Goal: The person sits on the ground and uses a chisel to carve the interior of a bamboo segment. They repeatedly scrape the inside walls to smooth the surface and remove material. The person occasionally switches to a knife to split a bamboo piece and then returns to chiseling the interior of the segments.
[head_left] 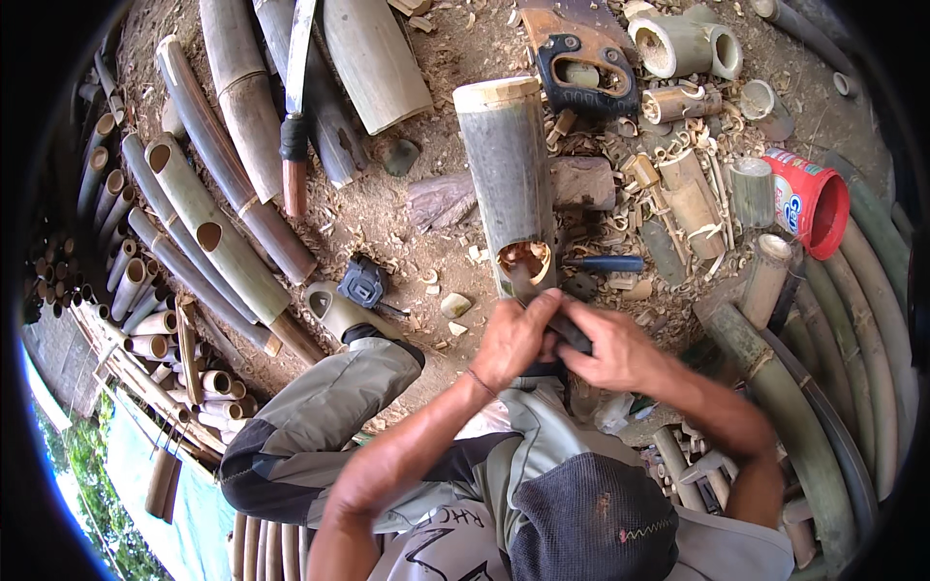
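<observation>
A thick grey bamboo section [502, 165] stretches away from me, its pale cut end farthest off. Near its close end is a hole with freshly cut orange-brown edges. My left hand [513, 339] is closed around the front part of a dark-handled carving tool [573, 334], by the hole's near edge. Closed on the rear of the same handle is my right hand [612, 347]. The tool's front part reaches into the hole, so its tip is hidden. Just right of the hole, a blue-handled tool [610, 262] lies among shavings.
Beneath the bamboo section lies a short log [586, 182]. A handsaw [586, 73] rests beyond it, and a machete [294, 136] lies far left. Near my left knee are a tape measure [364, 283] and bamboo poles [218, 237]. A red plastic jar [823, 208] lies right.
</observation>
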Available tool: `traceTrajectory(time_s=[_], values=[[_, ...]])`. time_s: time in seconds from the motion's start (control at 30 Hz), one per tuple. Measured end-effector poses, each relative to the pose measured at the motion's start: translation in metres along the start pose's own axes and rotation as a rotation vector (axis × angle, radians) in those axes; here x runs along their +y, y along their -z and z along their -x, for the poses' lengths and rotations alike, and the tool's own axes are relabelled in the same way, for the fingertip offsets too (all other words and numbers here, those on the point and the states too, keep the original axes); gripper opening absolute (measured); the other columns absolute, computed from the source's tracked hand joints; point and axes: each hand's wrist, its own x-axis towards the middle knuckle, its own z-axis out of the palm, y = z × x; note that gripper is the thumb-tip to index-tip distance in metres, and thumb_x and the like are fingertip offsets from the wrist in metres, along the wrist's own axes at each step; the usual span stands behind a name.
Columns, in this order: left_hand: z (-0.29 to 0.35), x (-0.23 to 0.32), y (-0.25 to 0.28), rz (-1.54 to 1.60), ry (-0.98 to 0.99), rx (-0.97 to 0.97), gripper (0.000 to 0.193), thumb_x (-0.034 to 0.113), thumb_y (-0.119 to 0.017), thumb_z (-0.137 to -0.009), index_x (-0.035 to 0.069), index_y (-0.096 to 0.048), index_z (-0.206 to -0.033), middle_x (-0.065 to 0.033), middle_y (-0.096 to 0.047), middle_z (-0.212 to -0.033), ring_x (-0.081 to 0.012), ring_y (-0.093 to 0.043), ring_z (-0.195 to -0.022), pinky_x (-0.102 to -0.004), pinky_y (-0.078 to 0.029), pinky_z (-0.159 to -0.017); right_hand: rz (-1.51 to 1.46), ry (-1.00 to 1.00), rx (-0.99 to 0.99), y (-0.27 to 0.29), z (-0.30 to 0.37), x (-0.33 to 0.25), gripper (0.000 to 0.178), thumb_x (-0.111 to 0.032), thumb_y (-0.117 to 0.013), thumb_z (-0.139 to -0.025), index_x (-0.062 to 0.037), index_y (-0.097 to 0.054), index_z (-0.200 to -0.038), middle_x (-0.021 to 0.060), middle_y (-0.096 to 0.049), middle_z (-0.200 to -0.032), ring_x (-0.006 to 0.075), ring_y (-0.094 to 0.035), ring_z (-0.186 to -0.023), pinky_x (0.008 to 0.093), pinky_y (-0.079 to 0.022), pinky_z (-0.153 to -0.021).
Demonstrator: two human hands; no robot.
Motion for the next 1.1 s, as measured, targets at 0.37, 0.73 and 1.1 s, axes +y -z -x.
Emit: traceTrajectory(time_s=[0.37,0.73,1.1], values=[[-0.018,-0.034,-0.05,1.122,0.004,-0.259,0.041,0.036,-0.05,-0.102,0.005,-0.058,-0.127,-0.0056,-0.062,-0.079,-0.0145,-0.056,-0.068,-0.0323,-0.051,-0.074,0.637,-0.033,-0.577,0.073,-0.05,-0.03,0.016,-0.014,-0.067,-0.078,-0.0044,-0.065,-0.091,0.0162,-0.068,-0.078,0.0353,-0.069,-0.074,0.0442,-0.054,-0.063],[-0.003,-0.003,0.019,-0.165,0.015,0.116,0.051,0.031,-0.053,-0.094,-0.01,-0.063,-0.065,-0.0142,-0.061,-0.055,-0.0205,-0.063,-0.051,-0.0348,-0.051,-0.052,-0.253,-0.303,0.098,-0.045,-0.009,-0.003,0.026,-0.011,-0.07,-0.075,-0.0048,-0.06,-0.097,0.0123,-0.069,-0.08,0.0316,-0.069,-0.073,0.0387,-0.055,-0.066],[-0.009,0.003,0.018,-0.34,-0.072,-0.025,0.019,0.014,-0.054,-0.089,-0.003,-0.062,-0.083,-0.0197,-0.067,-0.069,-0.0277,-0.068,-0.059,-0.0384,-0.054,-0.057,0.008,-0.232,0.249,-0.05,0.006,-0.003,0.039,-0.013,-0.067,-0.081,-0.0047,-0.059,-0.118,0.0198,-0.068,-0.086,0.038,-0.069,-0.078,0.0421,-0.056,-0.07]])
